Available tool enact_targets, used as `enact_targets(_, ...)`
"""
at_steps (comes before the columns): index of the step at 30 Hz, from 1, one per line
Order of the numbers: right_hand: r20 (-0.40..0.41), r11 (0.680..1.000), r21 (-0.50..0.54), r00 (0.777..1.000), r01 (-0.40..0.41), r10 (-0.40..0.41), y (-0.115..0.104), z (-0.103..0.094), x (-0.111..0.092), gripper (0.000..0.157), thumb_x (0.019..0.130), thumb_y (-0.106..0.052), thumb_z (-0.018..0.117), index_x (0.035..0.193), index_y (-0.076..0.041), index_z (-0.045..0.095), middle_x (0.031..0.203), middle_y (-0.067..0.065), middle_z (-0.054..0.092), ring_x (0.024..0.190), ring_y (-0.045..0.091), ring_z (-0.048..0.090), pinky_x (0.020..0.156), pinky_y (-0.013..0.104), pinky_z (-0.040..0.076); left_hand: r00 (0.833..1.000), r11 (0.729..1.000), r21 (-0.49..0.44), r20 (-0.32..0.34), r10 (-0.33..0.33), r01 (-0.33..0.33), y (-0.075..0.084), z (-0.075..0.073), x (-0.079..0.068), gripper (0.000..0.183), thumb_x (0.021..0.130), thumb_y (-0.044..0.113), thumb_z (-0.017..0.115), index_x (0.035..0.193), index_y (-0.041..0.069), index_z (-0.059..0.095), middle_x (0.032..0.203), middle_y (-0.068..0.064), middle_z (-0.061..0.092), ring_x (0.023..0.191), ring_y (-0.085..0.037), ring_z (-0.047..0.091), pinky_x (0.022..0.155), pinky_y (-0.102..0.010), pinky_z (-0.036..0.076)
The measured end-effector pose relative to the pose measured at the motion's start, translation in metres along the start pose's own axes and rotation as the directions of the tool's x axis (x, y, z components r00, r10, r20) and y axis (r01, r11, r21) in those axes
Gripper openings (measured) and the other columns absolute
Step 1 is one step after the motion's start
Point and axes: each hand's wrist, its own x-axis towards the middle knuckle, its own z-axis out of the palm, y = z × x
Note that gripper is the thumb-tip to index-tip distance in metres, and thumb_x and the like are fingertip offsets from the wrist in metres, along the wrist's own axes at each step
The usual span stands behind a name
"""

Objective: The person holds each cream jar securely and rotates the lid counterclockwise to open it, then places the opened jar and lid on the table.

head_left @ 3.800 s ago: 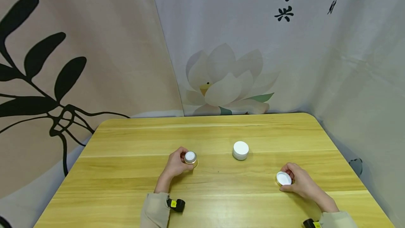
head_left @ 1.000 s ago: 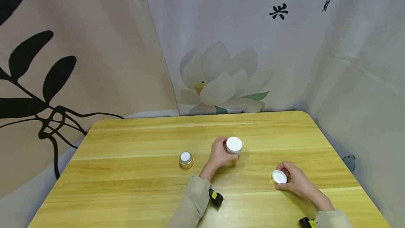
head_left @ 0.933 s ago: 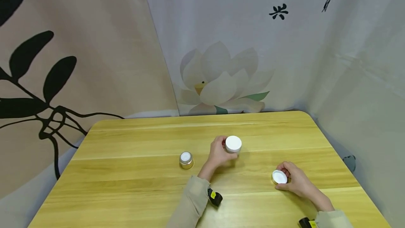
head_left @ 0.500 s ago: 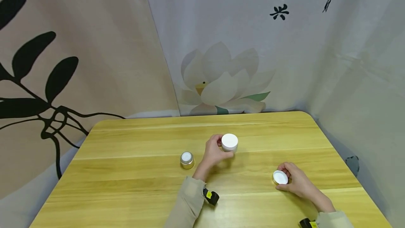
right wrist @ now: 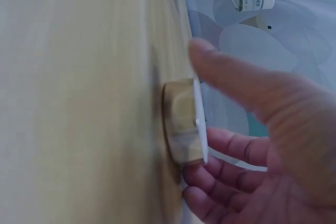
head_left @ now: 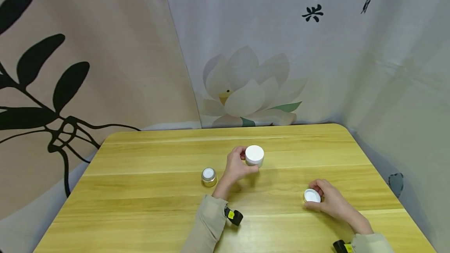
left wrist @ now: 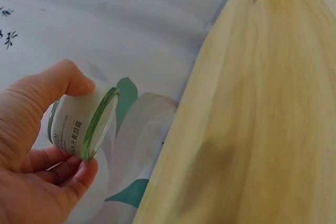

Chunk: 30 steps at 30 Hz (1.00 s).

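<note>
My left hand [head_left: 236, 167] holds a white cosmetic cream jar [head_left: 254, 155] above the table, thumb on one side and fingers on the other. In the left wrist view, printed lettering and a green rim show on the jar [left wrist: 79, 124]. My right hand [head_left: 330, 200] is around a shallow gold lid [right wrist: 181, 121], which sits on the table with its white inside [head_left: 312, 195] facing up. The right wrist view shows the thumb [right wrist: 231, 74] apart from the lid and the fingers close to its far edge. A small gold jar [head_left: 209, 178] with a white top stands left of my left hand.
The wooden table [head_left: 147, 206] has rounded far corners. Behind it hangs a cloth backdrop [head_left: 267, 30] with a printed lotus, dark leaves and characters. A black wrist camera [head_left: 234, 217] is strapped at my left sleeve, another [head_left: 340, 246] at my right.
Since the earliest frame, my left hand has left the gold jar and taken hold of the white cream jar, raising it and moving it slightly left. My right hand has stayed by the lid.
</note>
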Motion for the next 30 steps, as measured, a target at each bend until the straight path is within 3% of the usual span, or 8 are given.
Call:
enact_targets(3,-0.008,1.000,-0.020,1.000,-0.021,0.021,-0.004,-0.001,0.003,0.049,0.071,-0.025,0.081,0.103,0.002,0.058,0.088,0.001,0.053,0.074,0.008,0.047,0.062,0.025,0.044,1.000,1.000,-0.005,-0.001,-0.003,0.003,0.002,-0.002,0.000,0.051,0.059,0.011,0.079,0.105,-0.004,0.060,0.093,-0.006,0.057,0.080,-0.016,0.051,0.069,-0.022,0.045)
enact_targets(9,-0.078,0.996,-0.056,0.994,0.067,-0.071,-0.016,0.000,0.011,0.038,0.076,-0.017,0.077,0.102,0.003,0.059,0.090,0.004,0.056,0.078,0.018,0.053,0.068,0.031,0.051,1.000,1.000,-0.009,0.009,-0.003,0.003,0.006,-0.007,-0.001,0.052,0.060,0.012,0.080,0.105,-0.004,0.060,0.093,-0.006,0.057,0.082,-0.024,0.054,0.069,-0.022,0.045)
enact_targets(13,-0.104,0.997,-0.035,0.992,0.069,-0.072,-0.025,0.001,0.018,0.034,0.079,-0.014,0.075,0.104,0.002,0.059,0.093,0.006,0.057,0.082,0.022,0.055,0.071,0.036,0.052,1.000,1.000,-0.005,0.012,-0.003,0.003,0.008,-0.009,-0.002,0.051,0.060,0.013,0.079,0.105,-0.003,0.060,0.093,-0.006,0.057,0.084,-0.027,0.056,0.070,-0.022,0.045)
enact_targets(22,-0.191,0.982,-0.068,0.964,0.174,-0.184,-0.049,0.004,0.039,0.034,0.076,-0.009,0.077,0.104,-0.004,0.060,0.093,-0.001,0.056,0.081,0.020,0.058,0.071,0.035,0.052,1.000,1.000,-0.007,0.022,0.004,-0.004,0.010,-0.012,-0.002,0.050,0.061,0.012,0.079,0.105,-0.004,0.060,0.094,-0.011,0.058,0.084,-0.028,0.055,0.070,-0.022,0.045)
enact_targets(30,-0.262,0.978,-0.014,0.943,0.209,-0.205,-0.071,0.006,0.061,0.036,0.075,-0.007,0.077,0.106,-0.002,0.059,0.096,0.003,0.058,0.084,0.018,0.058,0.074,0.036,0.053,0.999,1.000,0.008,0.032,0.011,-0.011,0.014,-0.015,-0.004,0.051,0.060,0.013,0.081,0.105,-0.003,0.060,0.093,-0.007,0.057,0.083,-0.023,0.055,0.070,-0.021,0.045)
